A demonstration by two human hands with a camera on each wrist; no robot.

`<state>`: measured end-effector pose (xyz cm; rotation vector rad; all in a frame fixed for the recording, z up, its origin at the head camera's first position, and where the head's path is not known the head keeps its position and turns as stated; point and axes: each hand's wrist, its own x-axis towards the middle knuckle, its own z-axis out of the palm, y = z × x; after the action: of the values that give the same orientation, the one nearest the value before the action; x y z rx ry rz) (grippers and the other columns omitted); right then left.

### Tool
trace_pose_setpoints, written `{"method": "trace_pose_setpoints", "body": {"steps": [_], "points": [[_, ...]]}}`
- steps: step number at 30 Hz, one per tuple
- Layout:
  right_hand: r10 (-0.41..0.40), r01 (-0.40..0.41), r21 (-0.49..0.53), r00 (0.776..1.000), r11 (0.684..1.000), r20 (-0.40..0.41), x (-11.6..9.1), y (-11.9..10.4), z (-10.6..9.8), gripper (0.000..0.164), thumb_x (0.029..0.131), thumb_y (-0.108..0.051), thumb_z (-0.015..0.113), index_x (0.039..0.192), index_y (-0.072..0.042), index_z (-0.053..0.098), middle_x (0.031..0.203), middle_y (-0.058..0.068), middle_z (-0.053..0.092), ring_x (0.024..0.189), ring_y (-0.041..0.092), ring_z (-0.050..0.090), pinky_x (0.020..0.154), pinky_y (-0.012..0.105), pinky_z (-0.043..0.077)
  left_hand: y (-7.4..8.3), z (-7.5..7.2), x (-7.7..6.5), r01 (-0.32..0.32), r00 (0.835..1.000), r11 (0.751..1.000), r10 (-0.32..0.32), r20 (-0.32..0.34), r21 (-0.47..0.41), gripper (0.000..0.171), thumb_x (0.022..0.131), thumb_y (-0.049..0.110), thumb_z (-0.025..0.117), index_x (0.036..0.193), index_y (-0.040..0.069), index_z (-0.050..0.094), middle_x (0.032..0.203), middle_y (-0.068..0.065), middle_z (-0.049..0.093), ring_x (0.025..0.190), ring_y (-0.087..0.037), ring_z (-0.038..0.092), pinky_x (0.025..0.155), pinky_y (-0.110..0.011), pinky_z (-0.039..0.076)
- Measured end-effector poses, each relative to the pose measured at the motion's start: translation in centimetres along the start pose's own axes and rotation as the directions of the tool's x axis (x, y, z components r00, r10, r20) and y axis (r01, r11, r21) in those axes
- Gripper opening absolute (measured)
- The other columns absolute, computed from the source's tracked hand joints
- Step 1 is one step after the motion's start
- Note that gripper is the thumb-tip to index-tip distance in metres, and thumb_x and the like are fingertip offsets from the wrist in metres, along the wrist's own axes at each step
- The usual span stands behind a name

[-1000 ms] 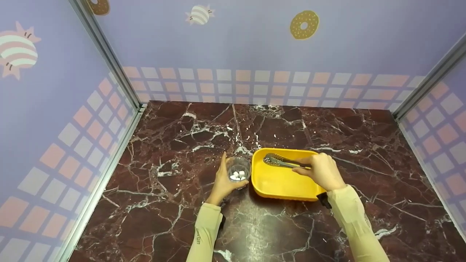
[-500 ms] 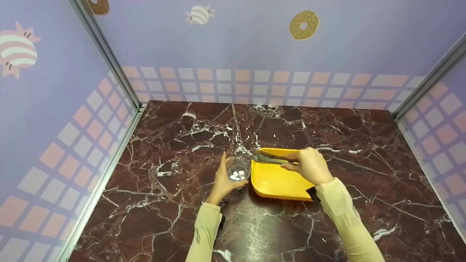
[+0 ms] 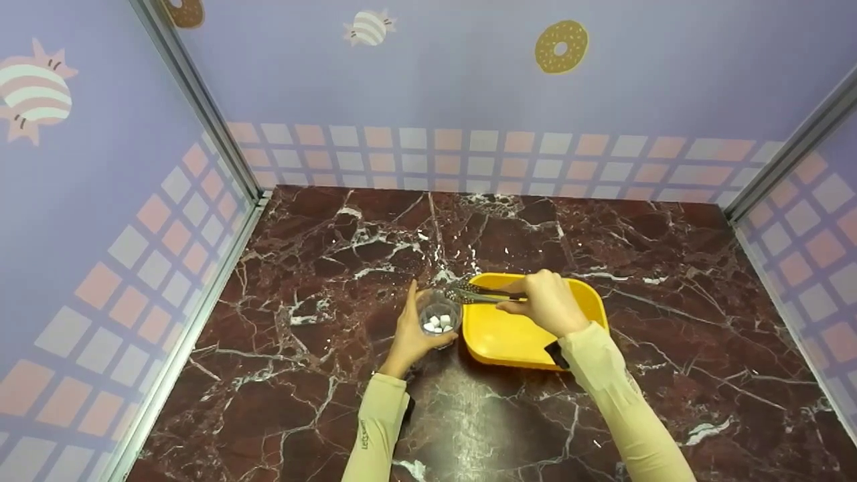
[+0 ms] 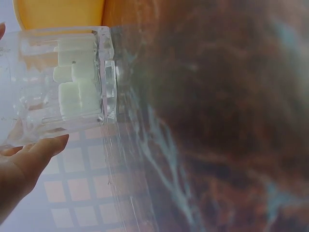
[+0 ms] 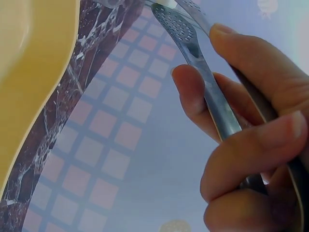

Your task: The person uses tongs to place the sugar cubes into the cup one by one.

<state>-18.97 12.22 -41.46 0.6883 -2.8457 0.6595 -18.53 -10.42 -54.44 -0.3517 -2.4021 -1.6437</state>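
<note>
My left hand (image 3: 408, 338) holds a clear plastic cup (image 4: 36, 104) upright on the table, thumb on the near side and fingers round the left. Several white cubes (image 3: 438, 324) lie at its bottom. My right hand (image 3: 550, 304) grips metal tongs (image 3: 492, 298) with perforated ends. The tongs reach left, and their tips are over the cup's right rim. In the right wrist view, a whitish bit (image 5: 166, 3) shows between the tong tips (image 5: 177, 26), too cut off to identify. Below the right hand is a yellow tub (image 3: 509, 345), right beside the cup.
A dark red marbled tabletop (image 3: 321, 402) carries everything. Purple panels with pink and white squares stand at the back (image 3: 462, 80), left (image 3: 100, 201) and right (image 3: 823, 227). Small white specks (image 3: 505, 251) are scattered on the table behind the tub.
My right hand has carried the tongs leftward, from above the yellow tub to the cup's rim. The left hand and the cup have stayed in place.
</note>
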Motion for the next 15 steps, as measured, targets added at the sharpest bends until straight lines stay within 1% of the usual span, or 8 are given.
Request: {"method": "trace_pose_setpoints", "body": {"steps": [4,7,10,15], "points": [[-0.010,0.010,-0.008,1.000,1.000,0.010,0.3,-0.1,0.6,0.028,0.071,-0.033,0.072,0.091,-0.014,0.073,0.085,0.006,0.071,0.063,0.020,0.066,0.057,0.034,0.054,0.0,0.0,0.0,0.002,1.000,1.000,-0.002,-0.004,-0.001,0.117,0.051,0.009,0.084,0.139,-0.006,0.009,0.130,-0.024,0.043,0.120,-0.038,0.043,0.107,-0.048,0.031],[-0.017,0.017,-0.020,1.000,1.000,0.019,0.5,-0.1,1.1,0.028,0.070,-0.034,0.072,0.090,-0.015,0.073,0.084,0.005,0.071,0.065,0.020,0.065,0.059,0.037,0.054,-1.5,0.3,0.2,-0.004,1.000,1.000,0.004,-0.001,-0.001,0.119,0.051,0.016,0.085,0.140,-0.002,0.009,0.131,-0.020,0.044,0.120,-0.034,0.044,0.108,-0.045,0.032],[-0.007,0.008,-0.016,0.999,1.000,0.033,0.5,-0.1,1.6,0.026,0.069,-0.033,0.073,0.089,-0.016,0.073,0.085,0.003,0.071,0.067,0.020,0.066,0.061,0.038,0.055,-1.6,0.2,0.2,-0.006,1.000,1.000,0.006,0.001,0.003,0.118,0.052,0.016,0.085,0.140,-0.003,0.009,0.131,-0.018,0.045,0.120,-0.033,0.045,0.107,-0.043,0.034],[0.006,-0.006,-0.006,0.998,1.000,0.055,0.5,-0.2,2.0,0.025,0.070,-0.032,0.073,0.089,-0.017,0.073,0.087,0.001,0.071,0.069,0.018,0.066,0.063,0.038,0.055,-1.6,0.3,0.2,-0.007,1.000,1.000,0.007,0.007,-0.015,0.118,0.052,0.011,0.084,0.140,-0.003,0.007,0.131,-0.021,0.043,0.120,-0.033,0.045,0.107,-0.042,0.034]]}}
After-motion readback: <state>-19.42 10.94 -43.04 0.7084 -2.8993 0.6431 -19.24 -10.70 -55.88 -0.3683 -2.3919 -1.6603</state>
